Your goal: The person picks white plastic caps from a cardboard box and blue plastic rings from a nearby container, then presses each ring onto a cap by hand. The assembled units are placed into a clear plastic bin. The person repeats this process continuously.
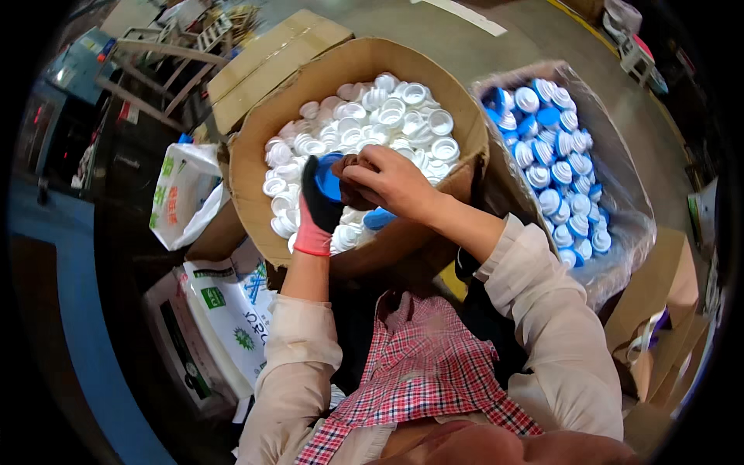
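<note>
Red-and-white checked cloth: an apron [422,372] over pale sleeves fills the near lower middle, both forearms rising from it to the box.
Left hand [319,208]: in a black glove with a pink cuff, fingers curled round the blue cap [328,177], gripping it by its rim.
Right hand [385,180]: bare, bent over from the right, fingertips pinched on a small dark piece against the blue cap; closed, not spread.
Blue cap: held up over the near middle of the cardboard box [256,155], just above the heap.
Second blue piece [378,218]: lies under the right wrist, on the white parts at the near wall.
White inserts [387,116]: heaped in the box from the near wall to the far rim.
Box edges: the near wall sits just under both wrists; the left wall rises beside the gloved hand.
Open room: above the heap toward the far rim; the sides are closed in.
Left side: printed sacks [182,190] lean against the box.
Right side: a clear plastic bag [620,209] of blue-and-white caps [558,155] touches the box.
Far: a shut carton [271,58], then grey floor [434,39].
</note>
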The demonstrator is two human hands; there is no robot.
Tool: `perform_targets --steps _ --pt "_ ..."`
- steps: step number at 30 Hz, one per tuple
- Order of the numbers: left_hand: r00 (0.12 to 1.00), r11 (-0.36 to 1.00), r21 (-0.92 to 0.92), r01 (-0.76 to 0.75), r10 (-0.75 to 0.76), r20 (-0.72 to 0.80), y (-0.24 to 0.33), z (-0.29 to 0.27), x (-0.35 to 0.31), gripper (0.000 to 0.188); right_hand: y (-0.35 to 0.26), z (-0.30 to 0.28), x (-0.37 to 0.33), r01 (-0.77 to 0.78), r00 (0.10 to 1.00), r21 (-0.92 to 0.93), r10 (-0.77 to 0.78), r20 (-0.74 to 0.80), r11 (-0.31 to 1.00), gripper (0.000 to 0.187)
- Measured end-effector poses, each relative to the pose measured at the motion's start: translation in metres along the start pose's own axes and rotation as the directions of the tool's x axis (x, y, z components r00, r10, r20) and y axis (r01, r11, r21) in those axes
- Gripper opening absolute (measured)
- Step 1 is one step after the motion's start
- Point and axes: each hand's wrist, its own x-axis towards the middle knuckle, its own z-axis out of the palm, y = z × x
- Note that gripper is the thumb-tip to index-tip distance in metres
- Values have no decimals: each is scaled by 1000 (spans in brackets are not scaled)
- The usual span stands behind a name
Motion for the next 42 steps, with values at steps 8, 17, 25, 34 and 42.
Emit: perform_targets --steps 8,17,25,34,42 --pt "947 945 314 -94 182 -266 48 20 -4 35 -1 42 -6 -469 881 253 467 69 847 29" --pt "914 278 -961 1 -389 -111 45 -41 -4 81 86 84 -35 -630 662 80 480 576 773 41" --pt "955 166 -985 43 -296 -8 53 -43 -3 83 272 48 -118 -221 50 -772 798 601 596 24" --pt "962 119 -991 58 -273 24 56 -42 -5 87 247 34 -85 -256 362 -679 720 592 688 19" --pt "965 -21 -985 171 -199 172 53 -19 -4 81 73 -29 15 -633 696 442 217 685 636 21"
